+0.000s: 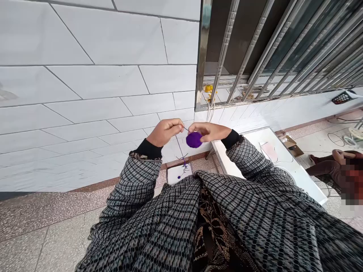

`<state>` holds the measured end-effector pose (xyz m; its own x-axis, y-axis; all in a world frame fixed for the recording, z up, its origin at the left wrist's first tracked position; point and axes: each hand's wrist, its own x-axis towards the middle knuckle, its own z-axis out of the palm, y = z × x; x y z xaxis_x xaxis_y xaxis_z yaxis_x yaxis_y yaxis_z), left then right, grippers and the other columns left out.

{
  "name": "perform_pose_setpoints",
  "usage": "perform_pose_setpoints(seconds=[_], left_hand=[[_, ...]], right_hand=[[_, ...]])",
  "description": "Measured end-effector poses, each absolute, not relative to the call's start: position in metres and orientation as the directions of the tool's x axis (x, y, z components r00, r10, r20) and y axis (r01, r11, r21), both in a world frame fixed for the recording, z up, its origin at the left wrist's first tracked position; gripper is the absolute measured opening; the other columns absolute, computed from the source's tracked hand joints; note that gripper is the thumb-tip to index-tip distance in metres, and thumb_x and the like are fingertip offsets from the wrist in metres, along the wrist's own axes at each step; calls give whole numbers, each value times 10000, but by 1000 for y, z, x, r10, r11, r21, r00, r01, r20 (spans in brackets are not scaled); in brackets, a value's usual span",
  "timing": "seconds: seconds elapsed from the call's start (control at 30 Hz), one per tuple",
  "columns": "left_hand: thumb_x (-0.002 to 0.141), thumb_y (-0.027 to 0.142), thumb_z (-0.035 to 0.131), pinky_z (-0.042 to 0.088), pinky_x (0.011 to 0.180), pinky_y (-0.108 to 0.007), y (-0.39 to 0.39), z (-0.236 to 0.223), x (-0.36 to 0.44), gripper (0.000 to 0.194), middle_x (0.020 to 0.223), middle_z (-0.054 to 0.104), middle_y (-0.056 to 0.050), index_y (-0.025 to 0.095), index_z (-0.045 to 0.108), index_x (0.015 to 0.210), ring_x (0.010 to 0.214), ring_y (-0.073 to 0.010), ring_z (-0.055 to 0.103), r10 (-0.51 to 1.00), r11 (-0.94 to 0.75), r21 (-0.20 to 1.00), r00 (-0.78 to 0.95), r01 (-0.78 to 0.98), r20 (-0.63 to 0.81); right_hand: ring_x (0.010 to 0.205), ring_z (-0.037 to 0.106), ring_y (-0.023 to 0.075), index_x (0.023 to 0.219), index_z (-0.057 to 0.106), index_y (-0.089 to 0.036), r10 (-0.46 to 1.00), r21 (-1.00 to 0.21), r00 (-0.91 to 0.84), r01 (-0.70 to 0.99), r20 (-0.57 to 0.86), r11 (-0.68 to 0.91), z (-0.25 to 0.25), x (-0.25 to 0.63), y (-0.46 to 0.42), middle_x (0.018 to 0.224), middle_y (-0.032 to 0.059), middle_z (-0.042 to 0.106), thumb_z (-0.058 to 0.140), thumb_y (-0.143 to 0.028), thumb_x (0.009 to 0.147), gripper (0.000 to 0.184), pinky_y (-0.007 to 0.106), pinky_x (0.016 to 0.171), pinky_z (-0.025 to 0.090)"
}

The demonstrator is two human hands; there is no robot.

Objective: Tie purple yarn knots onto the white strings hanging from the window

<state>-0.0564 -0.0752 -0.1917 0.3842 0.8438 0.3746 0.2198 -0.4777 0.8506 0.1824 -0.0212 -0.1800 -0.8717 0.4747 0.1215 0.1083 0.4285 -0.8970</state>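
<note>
My left hand (166, 132) is closed, thumb against fingers, pinching a thin dark purple strand (186, 129). The strand runs across to a round, fuzzy purple pompom (194, 139). Fingers and thumb of my right hand (211, 131) are closed around the pompom's right side and top. Below my left hand hangs a purple thread (178, 145) with short cross pieces along it, reaching down toward a white surface (178, 172). A small purple ball (179, 177) shows on that surface.
White wall tiles (99, 79) rise in front, with a barred window (241, 53) at upper right. Yellow bits (208, 89) lie on its sill. A white table (300, 177) stands to the right, bearing a pinkish sheet (269, 152). Beyond it, a person (331, 168) sits near an open cardboard box (293, 146).
</note>
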Motion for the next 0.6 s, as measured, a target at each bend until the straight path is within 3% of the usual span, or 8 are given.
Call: perform_pose_setpoints(seconds=[0.13,0.2,0.27,0.37,0.43,0.47,0.53,0.6], left_hand=[[820,399,594,358,555,-258,-68,-208,-52,278,596,473,5,192,515,653,545,-105,380,852,-401,905,422,144,311],[824,398,581,366,565,-253,-72,-208,-40,275,614,489,2,188,525,656,563,-106,400,821,-404,898,503,174,272],[842,395,568,361,570,-252,-78,-203,-33,275,627,498,0,181,549,670,574,-106,407,778,-438,877,572,198,259],[858,376,579,352,565,-252,-81,-194,-37,257,619,501,4,171,582,702,564,-104,403,776,-469,861,557,195,297],[853,361,599,365,566,-256,-76,-193,-46,240,608,505,3,170,589,710,556,-104,405,809,-457,873,486,169,330],[848,359,606,378,568,-259,-72,-194,-50,241,602,505,0,171,584,699,554,-106,409,822,-448,882,456,148,342],[831,364,616,391,565,-264,-65,-200,-53,254,594,497,-2,177,565,666,547,-107,410,836,-428,897,424,105,349],[814,370,625,388,555,-261,-61,-206,-50,256,599,502,-4,180,560,655,544,-106,412,839,-404,910,434,92,328]], right_hand=[[1031,631,187,1246,460,-236,586,-902,-730,-98,352,420,-162,183,-18,1214,83,572,688,-794,855,718,312,798,596],[1063,625,183,1259,461,-236,702,-870,-550,-97,452,483,-156,176,-8,1270,88,548,642,-709,941,598,306,811,592],[1045,613,168,1212,479,-209,753,-841,-467,34,464,540,-157,171,1,1257,88,549,683,-535,961,460,291,818,581],[910,577,139,1089,527,-163,668,-782,-701,262,248,565,-167,172,1,1073,62,596,776,-286,842,371,264,769,547],[863,572,131,1084,557,-147,472,-793,-881,270,25,546,-173,178,-7,984,43,609,797,-260,796,391,259,752,535],[874,587,134,1107,559,-146,379,-832,-925,216,-7,511,-173,180,-12,994,46,616,812,-299,795,430,265,762,542],[933,623,148,1168,524,-161,348,-908,-927,20,141,419,-170,182,-18,1092,70,619,828,-451,815,549,281,796,565],[975,636,153,1223,475,-188,504,-897,-778,-167,375,409,-162,180,-17,1188,88,604,767,-593,879,607,284,813,574]])
